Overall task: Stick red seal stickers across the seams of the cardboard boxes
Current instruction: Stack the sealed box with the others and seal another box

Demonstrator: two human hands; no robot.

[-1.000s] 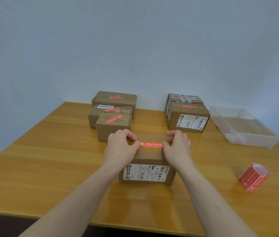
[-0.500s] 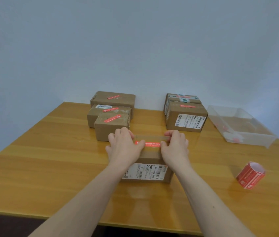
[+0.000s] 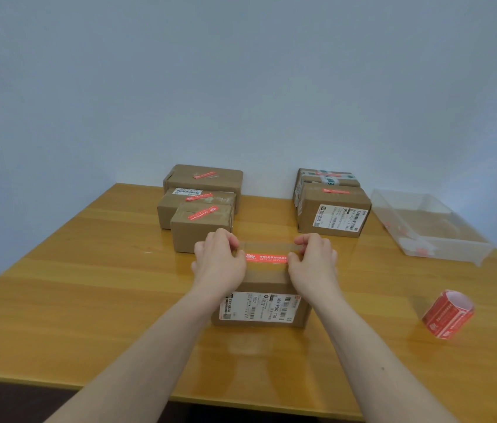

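Two hands press a red seal sticker [image 3: 267,258] onto the nearest cardboard box [image 3: 261,288].

The left hand [image 3: 218,264] and right hand [image 3: 312,264] lie on the box top with fingers curled over the sticker's ends, so both ends are hidden. Right on the surface [image 3: 58,300] lies a sticker roll [image 3: 447,314]; farther, sealed boxes [image 3: 201,209] overlap, and a clear tray [image 3: 430,227] holds small blurred red things.

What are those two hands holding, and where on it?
A red seal sticker, one end each: the left hand pinches its left end, the right hand its right end, stretched across the top of the nearest cardboard box.
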